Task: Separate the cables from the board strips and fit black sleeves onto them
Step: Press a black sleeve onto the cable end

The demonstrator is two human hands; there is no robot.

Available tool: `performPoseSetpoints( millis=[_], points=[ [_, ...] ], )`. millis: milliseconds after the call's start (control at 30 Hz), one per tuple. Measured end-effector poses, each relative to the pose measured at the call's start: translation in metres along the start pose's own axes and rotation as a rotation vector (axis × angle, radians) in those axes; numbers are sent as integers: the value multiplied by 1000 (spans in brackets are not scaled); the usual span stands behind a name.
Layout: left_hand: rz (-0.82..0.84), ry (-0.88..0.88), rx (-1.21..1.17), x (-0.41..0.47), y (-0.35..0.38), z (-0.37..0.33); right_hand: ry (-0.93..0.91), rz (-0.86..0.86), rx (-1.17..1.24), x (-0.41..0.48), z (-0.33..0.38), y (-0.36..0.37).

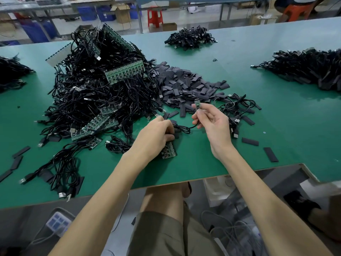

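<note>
Cable (184,128) in work: a loose loop low over the green table (276,126), running from the left hand (156,133) at 9 o'clock to the right hand (212,124) at 3 o'clock.

Right hand: thumb and forefinger pinch the cable just below its small green board tip (197,104); the other fingers are loosely spread.

Left hand: fingers curled down over the far end of a short board strip (169,150) lying flat on the table.

Sleeve heap (186,84) lies at 12 o'clock of the right hand, near. The big tangle (103,89) of cables and strips lies at 10 o'clock of the left hand.

Risks, as judged:
- A hard pull could tear the wire from the tip's solder joints.
- The slack loop could snag loose cables lying beside it.
- A flattened sleeve may catch on the tip's corners.

Hidden or unclear:
- The left fingers cover the cable's other end, so it cannot be told whether that end is joined to the strip or free.
- Detail on the tip is too small to read.
- The table's far corners are cut off.
</note>
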State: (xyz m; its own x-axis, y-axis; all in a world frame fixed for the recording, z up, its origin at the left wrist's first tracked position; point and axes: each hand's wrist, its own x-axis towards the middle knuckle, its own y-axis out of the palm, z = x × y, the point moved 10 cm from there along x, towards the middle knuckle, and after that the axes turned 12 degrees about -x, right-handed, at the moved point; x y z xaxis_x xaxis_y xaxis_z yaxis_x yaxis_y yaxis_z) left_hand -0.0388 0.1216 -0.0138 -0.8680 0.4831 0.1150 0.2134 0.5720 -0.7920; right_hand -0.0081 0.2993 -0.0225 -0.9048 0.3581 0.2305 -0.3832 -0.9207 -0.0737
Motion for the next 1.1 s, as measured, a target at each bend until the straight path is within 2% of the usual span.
performPoseSetpoints(
  millis=[200,400,567,833,1100],
  points=[
    [-29,123,48,-6,8,-2,-31,70,-81,-4,6,8],
    [-86,163,-49,-9,6,0,-78,153,-175,-6,10,19],
    [-136,219,-5,-14,6,-5,-106,212,-247,-7,11,26],
    [-190,187,-39,-17,1,-4,-106,282,-163,-10,11,33],
    [-183,131,-81,-16,0,1,-96,273,-176,-7,6,31]
  ],
)
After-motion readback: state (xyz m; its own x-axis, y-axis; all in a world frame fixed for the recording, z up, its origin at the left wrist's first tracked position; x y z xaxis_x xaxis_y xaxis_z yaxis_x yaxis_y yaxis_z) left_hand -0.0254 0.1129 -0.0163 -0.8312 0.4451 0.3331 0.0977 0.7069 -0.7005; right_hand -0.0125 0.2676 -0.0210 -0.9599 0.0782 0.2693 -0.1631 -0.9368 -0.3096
